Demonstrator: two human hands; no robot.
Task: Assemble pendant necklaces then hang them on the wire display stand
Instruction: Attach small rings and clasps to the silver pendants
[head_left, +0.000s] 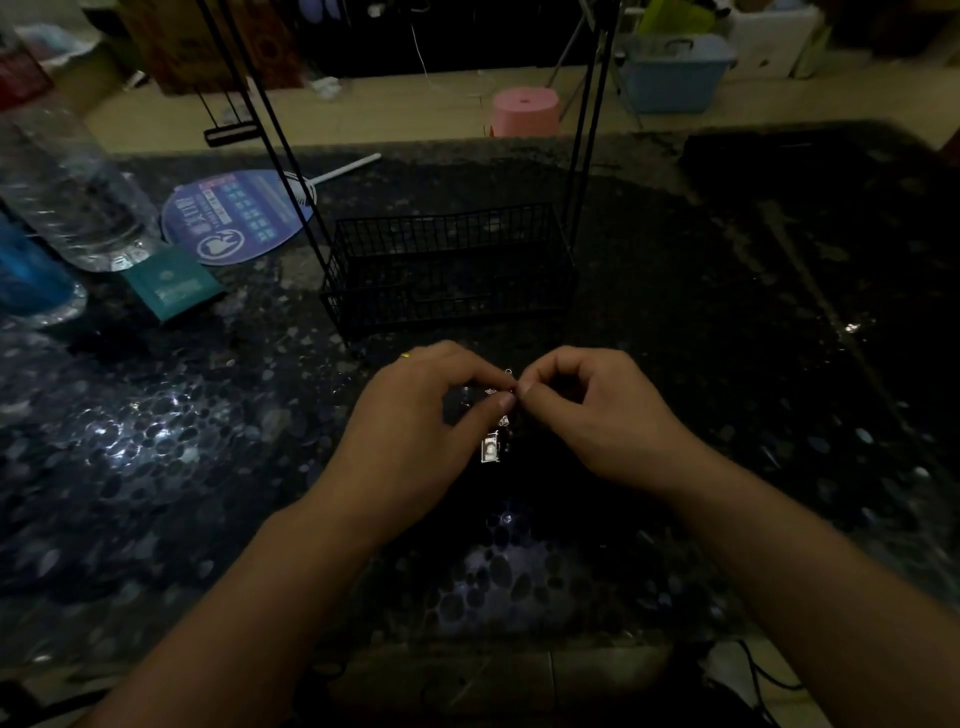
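Done so far: no necklace hung on the tall black wire display stand (447, 260) as far as could be seen; its top was out of view.
Step in hand: it looked like the small silver square pendant (490, 449) was being joined to a thin dark cord, too dim to see well.
Left to do: finish joining, then hang it on the stand at 12 o'clock.
Left hand (415, 415): fingers curled, thumb and first finger pinched tight on the small bits, with the pendant dangling just under them.
Right hand (602, 415): at 3 o'clock of the left, fingers curled, tips pinched on the same spot, touching the left hand's tips.
Where: both hands were over the dark speckled desk (156, 441).
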